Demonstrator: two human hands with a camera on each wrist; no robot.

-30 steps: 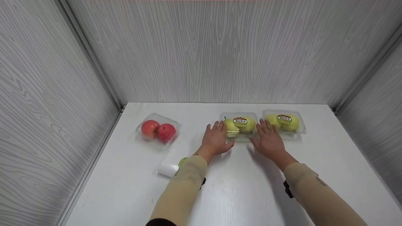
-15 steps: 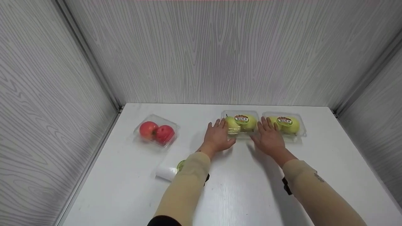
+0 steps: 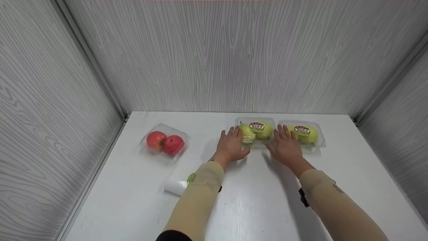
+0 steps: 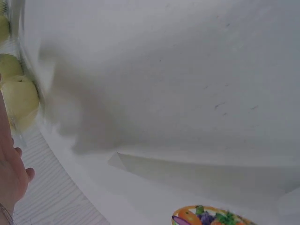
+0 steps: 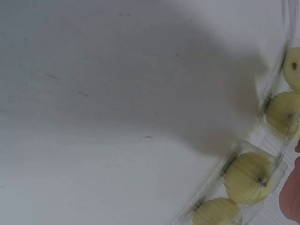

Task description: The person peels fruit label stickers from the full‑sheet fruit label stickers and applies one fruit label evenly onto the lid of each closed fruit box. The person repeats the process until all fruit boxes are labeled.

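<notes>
In the head view my left hand (image 3: 230, 147) lies palm down with spread, straight fingers at the left end of a clear plastic box of pears (image 3: 257, 132). A round fruit sticker marks its lid. My right hand (image 3: 286, 147) extends its fingers over the facing ends of this box and a second box of pears (image 3: 302, 134), hiding part of both. The two boxes stand side by side near the table's back edge. The right wrist view shows yellow-green pears (image 5: 248, 178) through clear plastic, beside part of my right hand (image 5: 290, 194).
A clear box with two red round fruits (image 3: 165, 144) sits at an angle on the left of the white table (image 3: 247, 207). A white sheet or roll with round fruit labels (image 3: 177, 184) lies partly under my left forearm. Grey wood-grain panels (image 3: 214, 57) enclose the back and sides.
My hands have slid the left pear box slightly toward the back, so it now lines up more closely with the right one. The head view has shifted a little.
</notes>
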